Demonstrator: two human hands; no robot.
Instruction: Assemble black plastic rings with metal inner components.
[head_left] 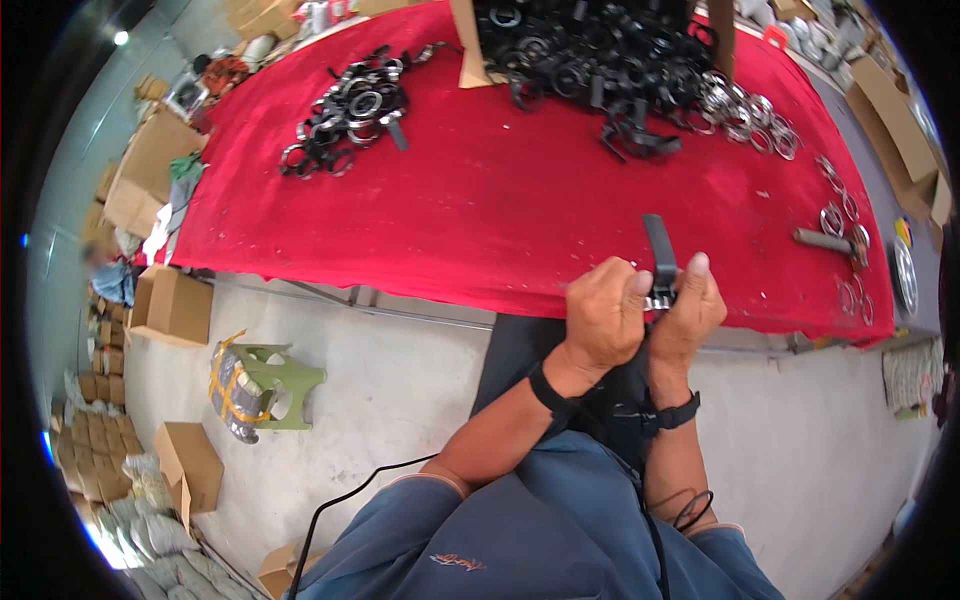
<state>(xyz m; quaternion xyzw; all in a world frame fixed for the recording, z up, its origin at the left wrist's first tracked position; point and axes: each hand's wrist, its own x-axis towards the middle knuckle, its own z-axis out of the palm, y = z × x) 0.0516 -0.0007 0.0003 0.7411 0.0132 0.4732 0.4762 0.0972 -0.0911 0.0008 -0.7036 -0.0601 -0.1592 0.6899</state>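
Observation:
Near the front edge of the red-covered table, both hands grip a metal ring piece with a flat black handle (659, 245) that points up and away from me. My left hand (606, 312) closes on the ring's left side, thumb uppermost. On the other side my right hand (687, 317) pinches it, thumb raised. The fingers hide most of the ring. A heap of black handled ring pieces (590, 60) spills from an open carton (471, 45) at the far middle. More such pieces (360, 105) lie in a smaller pile at the far left.
On the red cloth (450, 210), silver rings (750, 115) trail along the right side. A hammer (828, 240) rests near the right edge. A green stool (285, 385) and cardboard boxes (172, 305) stand on the floor to the left. A grey surface (880, 150) adjoins the table.

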